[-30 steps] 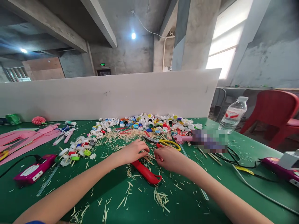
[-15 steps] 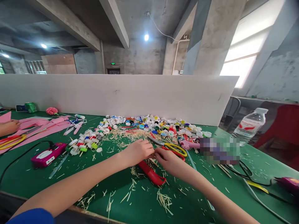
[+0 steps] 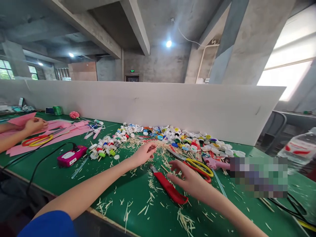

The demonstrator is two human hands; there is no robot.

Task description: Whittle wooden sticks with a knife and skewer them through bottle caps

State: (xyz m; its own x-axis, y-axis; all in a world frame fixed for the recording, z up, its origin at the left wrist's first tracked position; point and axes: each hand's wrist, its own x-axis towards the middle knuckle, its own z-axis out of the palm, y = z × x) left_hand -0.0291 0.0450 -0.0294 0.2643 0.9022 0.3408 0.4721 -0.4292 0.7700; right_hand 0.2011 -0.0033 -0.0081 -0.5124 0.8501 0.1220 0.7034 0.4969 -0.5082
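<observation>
My left hand [image 3: 145, 154] is held over the wood shavings, its fingers curled in a pinch; whatever is between them is too small to make out. To the right, my right hand [image 3: 185, 177] hovers with thumb and fingers apart, holding nothing. Between and just below the hands, a red-handled utility knife [image 3: 170, 189] lies on the green table, its metal end pointing away. Scissors [image 3: 197, 164] with yellow and red handles rest beyond my right hand. Behind the hands spreads a pile of plastic bottle caps [image 3: 176, 133], with sticks and caps joined together [image 3: 103, 148] at the left.
A magenta box [image 3: 71, 156] with a black cable stands at left. Further left, another person's hand [image 3: 36, 126] is at pink sheets [image 3: 17, 149] near a second pair of scissors. A white board [image 3: 158, 105] runs behind; a water bottle [image 3: 300, 149] is at right.
My hands were together over the knife's front end; now they are apart, the right one spread. The view has turned left, showing more of the other person's hand.
</observation>
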